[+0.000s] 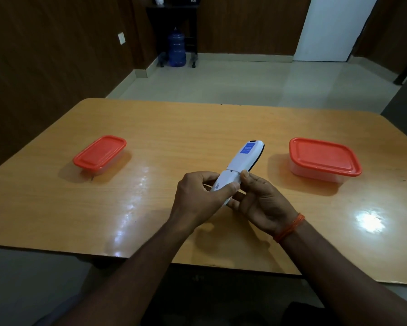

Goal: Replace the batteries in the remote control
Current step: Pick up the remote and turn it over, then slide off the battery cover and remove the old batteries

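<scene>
We log the white plastic remote control [242, 161] back side up, blue label near its far end, held over the middle of the glossy wooden table [174, 128]. The left hand [197, 196] curls round its near end, thumb across the battery cover [229, 178]. The right hand [261, 203] clasps it from beneath, thumb tip at the cover seam. A small red-lidded clear plastic box [100, 152] sits well to the left and a larger red-lidded box [324, 158] well to the right, both closed.

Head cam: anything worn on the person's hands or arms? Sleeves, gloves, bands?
No gloves or rings showing on left hand or right hand. No sleeves in view. Orange thread band wound round the right wrist; left wrist bare.
</scene>
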